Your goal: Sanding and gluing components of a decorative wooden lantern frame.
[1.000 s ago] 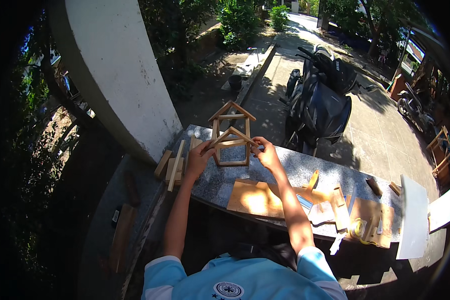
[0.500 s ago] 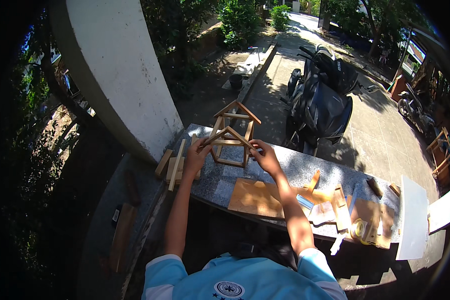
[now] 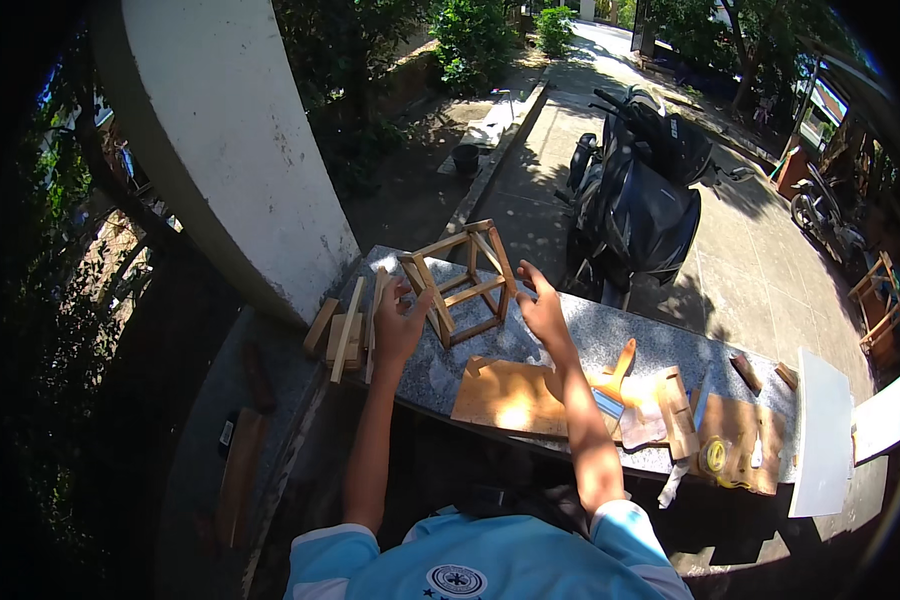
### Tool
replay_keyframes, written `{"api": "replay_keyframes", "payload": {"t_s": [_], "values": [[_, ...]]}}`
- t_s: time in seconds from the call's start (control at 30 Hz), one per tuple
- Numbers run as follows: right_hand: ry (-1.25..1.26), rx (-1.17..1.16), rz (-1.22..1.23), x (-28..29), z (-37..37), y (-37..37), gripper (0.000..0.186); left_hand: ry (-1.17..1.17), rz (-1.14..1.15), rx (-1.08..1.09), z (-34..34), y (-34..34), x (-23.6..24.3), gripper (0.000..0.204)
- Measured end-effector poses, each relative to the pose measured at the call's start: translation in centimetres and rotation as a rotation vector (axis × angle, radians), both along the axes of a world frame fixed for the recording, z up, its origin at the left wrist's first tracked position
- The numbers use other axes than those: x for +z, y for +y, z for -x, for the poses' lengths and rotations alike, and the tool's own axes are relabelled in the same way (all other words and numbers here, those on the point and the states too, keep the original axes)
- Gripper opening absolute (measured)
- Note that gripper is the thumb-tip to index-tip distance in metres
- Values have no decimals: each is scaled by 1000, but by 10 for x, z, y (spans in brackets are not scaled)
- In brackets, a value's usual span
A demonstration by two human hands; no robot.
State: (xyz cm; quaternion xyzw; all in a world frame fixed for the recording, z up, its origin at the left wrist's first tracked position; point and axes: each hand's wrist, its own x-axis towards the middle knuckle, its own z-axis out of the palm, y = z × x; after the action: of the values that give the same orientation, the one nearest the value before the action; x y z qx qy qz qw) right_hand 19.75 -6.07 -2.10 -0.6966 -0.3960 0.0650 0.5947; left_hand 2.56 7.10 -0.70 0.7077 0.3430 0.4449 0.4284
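1. A speckled grey stone surface (image 3: pixel 685 350) runs across an outdoor spot, with a white pillar (image 3: pixel 240 150) at its far left and a sunlit concrete drive (image 3: pixel 740 270) beyond it.
2. On the far left part of the surface, between the two hands, is a wooden frame (image 3: pixel 475 291), an open, box-like skeleton of joined bars, turned at an angle to the surface's near edge.
3. The left hand (image 3: pixel 400 325) is at the frame's left side, fingers parted and loosely curled, not wrapped around a bar.
4. The right hand (image 3: pixel 542 308) is at the frame's right side, its fingers likewise apart and open. Whether any fingertip of either hand touches the wood, I cannot tell.
5. Just left of the left hand lie wooden strips (image 3: pixel 347 335) and short wood blocks (image 3: pixel 320 326).
6. Near the right forearm lies a flat brown board (image 3: pixel 505 393); right of it are an orange-handled tool (image 3: pixel 623 368), a yellow roll (image 3: pixel 713 456) and, at the right end, a pale panel (image 3: pixel 822 435).
7. Markings: the light blue shirt (image 3: pixel 390 560) bears a round dark-and-white emblem with stars under it. A dark object (image 3: pixel 232 432) on the left has a small white label, and the black motorbike (image 3: pixel 650 215) on the drive has pale lettering; both are too small to read.
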Motion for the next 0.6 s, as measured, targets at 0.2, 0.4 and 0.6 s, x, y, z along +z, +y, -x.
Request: {"api": "replay_keyframes", "payload": {"t_s": [0.2, 0.4, 0.6], "values": [[146, 211, -31, -21, 25, 5, 47, 332, -234, -87, -14, 17, -2, 46], [150, 492, 106, -8, 54, -4, 43, 275, -87, -233, -9, 85, -11, 47], [137, 165, -37, -6, 26, 9, 27, 266, -573, 149, 4, 45, 13, 42]]}}
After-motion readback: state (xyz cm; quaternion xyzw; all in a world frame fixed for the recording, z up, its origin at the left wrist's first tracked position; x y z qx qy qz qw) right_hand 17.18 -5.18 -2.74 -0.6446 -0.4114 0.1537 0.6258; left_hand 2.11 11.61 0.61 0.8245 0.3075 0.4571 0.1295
